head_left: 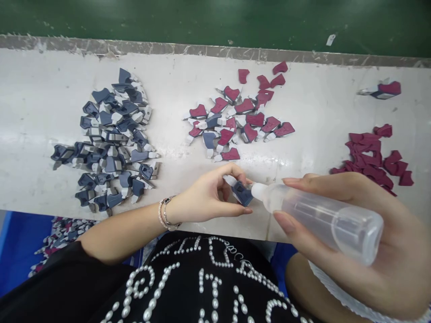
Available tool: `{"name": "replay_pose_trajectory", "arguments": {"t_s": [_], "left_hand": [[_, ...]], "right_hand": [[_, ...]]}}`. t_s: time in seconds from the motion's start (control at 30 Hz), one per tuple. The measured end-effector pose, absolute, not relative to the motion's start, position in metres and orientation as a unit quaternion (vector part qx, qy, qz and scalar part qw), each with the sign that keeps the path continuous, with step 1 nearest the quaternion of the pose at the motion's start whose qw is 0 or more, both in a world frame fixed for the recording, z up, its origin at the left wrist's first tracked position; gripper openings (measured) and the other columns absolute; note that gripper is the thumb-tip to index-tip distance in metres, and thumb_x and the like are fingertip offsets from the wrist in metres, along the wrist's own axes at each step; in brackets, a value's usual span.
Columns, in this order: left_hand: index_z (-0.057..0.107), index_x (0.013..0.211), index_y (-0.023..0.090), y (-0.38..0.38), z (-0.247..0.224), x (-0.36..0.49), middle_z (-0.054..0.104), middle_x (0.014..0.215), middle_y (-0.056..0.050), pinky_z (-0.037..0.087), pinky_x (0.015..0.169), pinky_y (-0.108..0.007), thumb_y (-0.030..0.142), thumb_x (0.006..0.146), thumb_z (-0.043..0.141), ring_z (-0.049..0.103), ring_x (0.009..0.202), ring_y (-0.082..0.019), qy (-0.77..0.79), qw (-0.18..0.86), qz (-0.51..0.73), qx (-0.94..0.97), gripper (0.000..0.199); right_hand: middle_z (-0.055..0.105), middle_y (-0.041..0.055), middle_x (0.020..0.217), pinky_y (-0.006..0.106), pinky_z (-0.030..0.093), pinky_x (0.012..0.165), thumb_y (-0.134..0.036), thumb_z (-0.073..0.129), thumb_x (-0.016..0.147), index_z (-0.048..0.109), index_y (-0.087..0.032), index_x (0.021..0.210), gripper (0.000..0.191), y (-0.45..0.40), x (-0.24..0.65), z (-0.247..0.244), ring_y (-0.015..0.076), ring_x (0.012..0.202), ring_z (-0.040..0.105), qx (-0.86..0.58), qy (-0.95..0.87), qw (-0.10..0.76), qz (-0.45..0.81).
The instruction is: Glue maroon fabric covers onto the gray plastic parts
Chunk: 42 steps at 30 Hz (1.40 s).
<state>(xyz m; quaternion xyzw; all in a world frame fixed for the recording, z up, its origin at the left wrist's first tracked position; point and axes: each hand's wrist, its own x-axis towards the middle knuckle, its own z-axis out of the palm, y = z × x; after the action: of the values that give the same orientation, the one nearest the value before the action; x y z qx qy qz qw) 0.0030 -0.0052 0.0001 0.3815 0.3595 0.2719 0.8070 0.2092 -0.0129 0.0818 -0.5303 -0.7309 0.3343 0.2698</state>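
Between the thumb and fingers of my left hand (pixel 212 197) is a small dark blue part (pixel 241 193) with a pale grey end. My right hand (pixel 357 233) grips a translucent squeeze bottle (pixel 313 215), tilted so its white nozzle is at the blue part's right edge. Beyond my hands lies a group of parts with maroon faces (pixel 244 106), a few blue ones among them. At the left spreads a large heap of dark blue and grey parts (pixel 114 143). Loose maroon pieces (pixel 367 154) are piled at the right.
The white table (pixel 175 67) ends at a grey strip before a green surface (pixel 202 22). One maroon and blue part (pixel 387 89) lies alone at the back right. A blue bin (pixel 20 251) filled with small parts stands below the table's front left edge.
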Motion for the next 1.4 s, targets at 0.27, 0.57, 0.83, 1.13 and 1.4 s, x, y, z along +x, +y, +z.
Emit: {"name": "replay_pose_trajectory", "arguments": {"t_s": [0.27,0.57,0.83,1.13,1.4], "left_hand": [[0.049,0.096,0.021,-0.003,0.001,0.004,0.063,0.108,-0.003,0.055,0.075,-0.027,0.017,0.075,0.080,0.065,0.086,-0.013,0.350,0.816,0.273,0.370,0.037],[0.049,0.096,0.021,-0.004,0.001,0.004,0.066,0.112,-0.005,0.057,0.078,-0.029,0.016,0.077,0.079,0.062,0.077,-0.010,0.340,0.818,0.275,0.374,0.036],[0.049,0.097,0.021,-0.007,-0.004,0.006,0.070,0.108,-0.007,0.057,0.079,-0.030,0.015,0.080,0.076,0.064,0.079,-0.011,0.322,0.797,0.324,0.396,0.033],[0.050,0.098,0.021,-0.006,-0.003,0.002,0.069,0.104,-0.006,0.058,0.075,-0.029,0.014,0.078,0.075,0.053,0.058,-0.004,0.365,0.750,0.312,0.455,0.033],[0.050,0.098,0.021,-0.007,-0.003,0.004,0.064,0.101,-0.005,0.057,0.075,-0.030,0.014,0.076,0.077,0.064,0.077,-0.013,0.372,0.746,0.305,0.461,0.035]], "right_hand": [[0.072,-0.0015,0.084,0.028,0.052,0.048,-0.038,0.071,0.088,0.059,-0.030,0.104,0.021,-0.015,0.206,0.080,0.0167,0.064,0.067,-0.514,-0.745,0.273,0.326],[0.072,-0.0001,0.086,0.028,0.051,0.049,-0.039,0.070,0.090,0.059,-0.029,0.105,0.021,-0.016,0.208,0.082,0.0157,0.061,0.064,-0.500,-0.761,0.268,0.316],[0.072,-0.0018,0.088,0.028,0.058,0.058,-0.039,0.071,0.088,0.059,-0.029,0.105,0.024,-0.020,0.214,0.085,0.0177,0.069,0.069,-0.487,-0.770,0.251,0.327],[0.072,-0.0016,0.087,0.028,0.059,0.062,-0.040,0.067,0.091,0.058,-0.029,0.104,0.020,-0.019,0.222,0.086,0.0179,0.072,0.071,-0.479,-0.787,0.224,0.318],[0.072,-0.0037,0.085,0.027,0.061,0.066,-0.046,0.067,0.091,0.058,-0.030,0.101,0.022,-0.017,0.215,0.090,0.0136,0.060,0.067,-0.488,-0.786,0.212,0.315]]}}
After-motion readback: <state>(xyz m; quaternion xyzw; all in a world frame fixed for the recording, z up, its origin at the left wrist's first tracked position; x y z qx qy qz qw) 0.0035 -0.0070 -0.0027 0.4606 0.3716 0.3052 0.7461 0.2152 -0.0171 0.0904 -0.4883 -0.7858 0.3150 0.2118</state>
